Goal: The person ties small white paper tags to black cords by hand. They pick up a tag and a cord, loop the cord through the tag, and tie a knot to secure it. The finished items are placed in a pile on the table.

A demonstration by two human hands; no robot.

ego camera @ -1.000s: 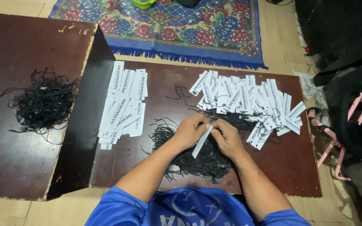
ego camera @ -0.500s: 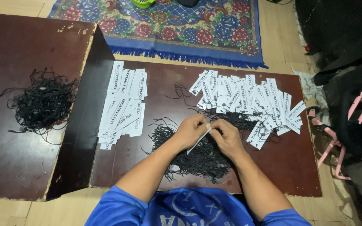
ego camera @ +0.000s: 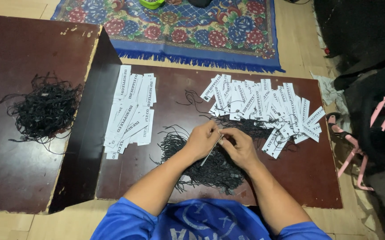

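left hand [ego camera: 200, 141] and right hand [ego camera: 239, 148] pinching narrow white tag [ego camera: 211, 151] edge-on, fingers closed, over black string pile [ego camera: 210, 166]. white rectangular tags lying stacked left [ego camera: 130, 111], strung tags fanned right [ego camera: 263, 106] on dark brown board [ego camera: 308, 178].

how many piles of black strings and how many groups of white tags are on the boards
piles of black strings: 2, one on the left board, one under the hands
groups of white tags: 2, a left stack and a right spread
total: 4

Even indoor light, sharp, soft shadows, no glare.
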